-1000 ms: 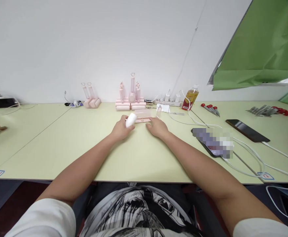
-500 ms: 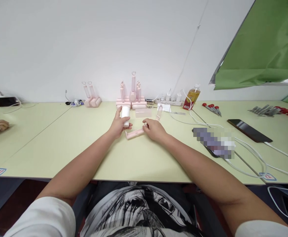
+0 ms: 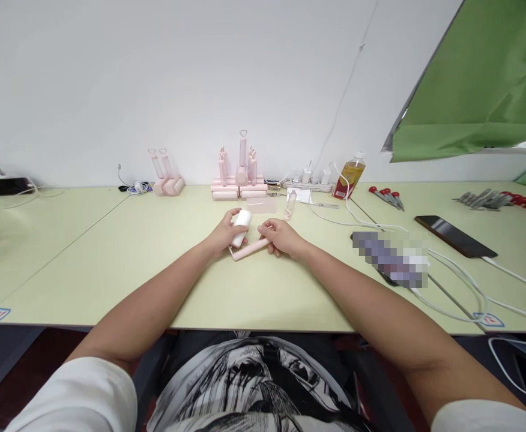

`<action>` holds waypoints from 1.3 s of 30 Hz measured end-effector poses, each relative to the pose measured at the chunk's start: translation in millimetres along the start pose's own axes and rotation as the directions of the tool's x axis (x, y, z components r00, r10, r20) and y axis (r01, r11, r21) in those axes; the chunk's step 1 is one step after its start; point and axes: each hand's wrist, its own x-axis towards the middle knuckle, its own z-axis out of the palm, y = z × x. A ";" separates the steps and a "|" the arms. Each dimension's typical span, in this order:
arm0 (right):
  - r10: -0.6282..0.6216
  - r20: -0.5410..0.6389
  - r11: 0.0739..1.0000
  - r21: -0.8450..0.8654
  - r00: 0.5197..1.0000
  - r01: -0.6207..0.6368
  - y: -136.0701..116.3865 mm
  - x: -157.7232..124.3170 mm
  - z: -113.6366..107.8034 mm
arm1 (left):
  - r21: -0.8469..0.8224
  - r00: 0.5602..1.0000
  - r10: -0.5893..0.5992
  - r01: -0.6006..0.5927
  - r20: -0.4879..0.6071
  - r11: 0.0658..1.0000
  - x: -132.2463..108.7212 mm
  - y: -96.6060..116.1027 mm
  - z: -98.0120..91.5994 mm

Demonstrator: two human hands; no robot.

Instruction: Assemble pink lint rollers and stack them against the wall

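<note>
Across the middle of a pale table [image 3: 191, 294], between its near and far edges, the left hand [image 3: 222, 233] curls its fingers around a tilted white cylinder [image 3: 242, 227] — I cannot tell whether it touches the slim pink strip [image 3: 251, 248] beside it. The right hand [image 3: 285, 236] grips the strip's right end, fingers drawn in close. Toward the far edge I see a clear panel [image 3: 262, 206], a small pink tube [image 3: 290, 203] to its right — and, farther back, stacked pink parts [image 3: 239, 191] before the wall [image 3: 200, 78].
</note>
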 end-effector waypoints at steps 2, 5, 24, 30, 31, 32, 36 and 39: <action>-0.002 0.013 0.995 0.104 1.000 0.000 0.3 1.1 -0.3 | 0.018 0.999 -0.011 0.010 0.042 1.000 -1.9 0.8 1.0; -0.006 0.002 0.979 0.203 1.000 0.006 0.4 2.7 -0.5 | 0.013 0.994 -0.020 0.018 0.108 1.000 -3.4 0.2 1.4; 0.039 0.038 0.926 0.374 0.999 -0.051 -3.5 -1.4 2.9 | 0.144 0.987 0.050 -0.072 0.153 0.987 -3.0 -1.1 -3.5; -0.003 0.138 0.916 0.398 0.990 -0.053 -8.6 -8.4 -1.0 | 0.446 0.910 0.294 -0.402 0.294 0.800 -5.1 2.9 -15.8; -0.014 0.172 0.907 0.417 0.985 -0.060 -8.6 -9.8 -2.4 | 0.492 0.883 0.342 -0.464 0.320 0.737 -4.9 3.1 -18.1; -0.029 0.209 0.895 0.441 0.977 -0.067 -8.4 -10.9 -3.8 | 0.531 0.859 0.379 -0.511 0.345 0.676 -4.8 3.2 -20.2; -0.102 0.318 0.839 0.536 0.943 -0.090 -7.0 -12.0 -6.8 | 0.614 0.814 0.422 -0.580 0.400 0.536 -4.8 4.1 -26.2; -0.099 0.315 0.826 0.554 0.944 -0.099 -6.0 -10.0 -5.6 | 0.610 0.804 0.423 -0.594 0.419 0.525 -6.4 5.4 -25.2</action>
